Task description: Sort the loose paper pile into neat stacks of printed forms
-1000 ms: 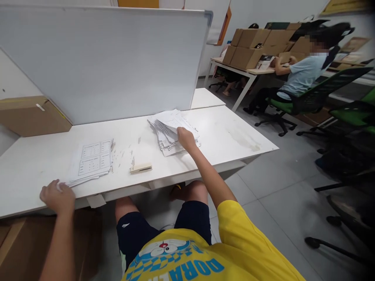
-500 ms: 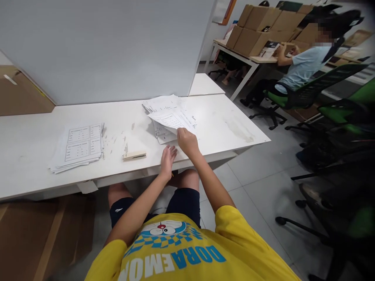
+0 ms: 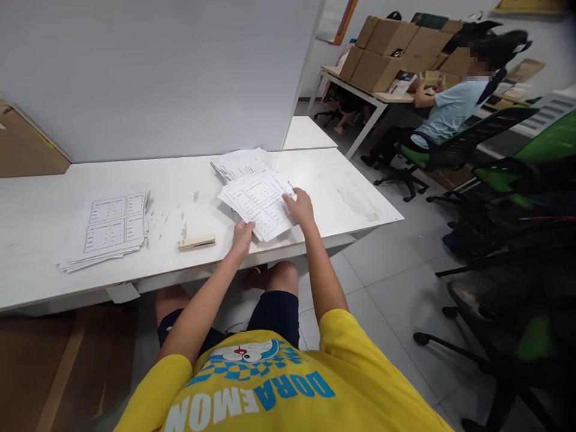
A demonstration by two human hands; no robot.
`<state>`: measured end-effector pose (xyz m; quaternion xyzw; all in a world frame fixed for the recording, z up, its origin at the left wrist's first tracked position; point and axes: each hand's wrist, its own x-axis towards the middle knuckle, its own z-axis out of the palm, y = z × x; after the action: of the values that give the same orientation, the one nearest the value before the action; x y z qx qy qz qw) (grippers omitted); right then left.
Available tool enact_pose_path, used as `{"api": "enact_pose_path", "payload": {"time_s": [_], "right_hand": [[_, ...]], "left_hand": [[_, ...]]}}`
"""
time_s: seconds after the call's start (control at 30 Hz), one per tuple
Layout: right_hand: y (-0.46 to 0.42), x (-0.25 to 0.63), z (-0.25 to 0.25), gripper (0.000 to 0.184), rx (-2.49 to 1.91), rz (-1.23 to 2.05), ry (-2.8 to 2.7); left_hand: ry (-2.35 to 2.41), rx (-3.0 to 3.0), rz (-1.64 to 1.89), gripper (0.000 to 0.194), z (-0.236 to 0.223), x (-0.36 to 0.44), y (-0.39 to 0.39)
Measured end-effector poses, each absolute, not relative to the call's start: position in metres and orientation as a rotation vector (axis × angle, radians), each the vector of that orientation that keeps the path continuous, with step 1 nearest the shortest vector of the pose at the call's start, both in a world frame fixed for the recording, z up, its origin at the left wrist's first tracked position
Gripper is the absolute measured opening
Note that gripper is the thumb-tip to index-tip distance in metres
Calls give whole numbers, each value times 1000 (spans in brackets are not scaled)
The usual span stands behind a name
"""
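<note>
Left hand [image 3: 242,240] and right hand [image 3: 300,209] grip opposite edges of printed sheets [image 3: 263,203], probably to keep them aligned.

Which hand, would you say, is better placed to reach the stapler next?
Probably the left hand: it is nearer the stapler, while the right hand is at the right edge of the printed sheet.

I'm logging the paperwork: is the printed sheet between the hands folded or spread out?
Spread out: left hand and right hand hold the printed sheet, its grid-lined face up, no fold visible.
</note>
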<state>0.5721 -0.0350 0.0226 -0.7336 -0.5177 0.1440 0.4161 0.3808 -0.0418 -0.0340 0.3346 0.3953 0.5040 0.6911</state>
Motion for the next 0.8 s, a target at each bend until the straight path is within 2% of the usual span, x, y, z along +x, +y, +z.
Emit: {"api": "enact_pose_path", "payload": {"time_s": [0.13,0.37,0.47,0.6,0.8], "right_hand": [[-34,602,7,45,-1793,892,-1127],[-57,612,-12,44,-1348,1343,-1030],[-68,607,-12,45,-1226,1339,-1115],[-79,596,-1,48,-1112,1159,-1167],[-76,564,7,38,-1170,829,-1121]], "left_hand": [[797,680,1041,32,-28,375,-37],[649,734,870,59,-31,366,-27],[661,896,786,64,-26,357,-31],[756,1160,853,64,-1,344,-33],[875,1568,1144,35,53,326,-39]]}}
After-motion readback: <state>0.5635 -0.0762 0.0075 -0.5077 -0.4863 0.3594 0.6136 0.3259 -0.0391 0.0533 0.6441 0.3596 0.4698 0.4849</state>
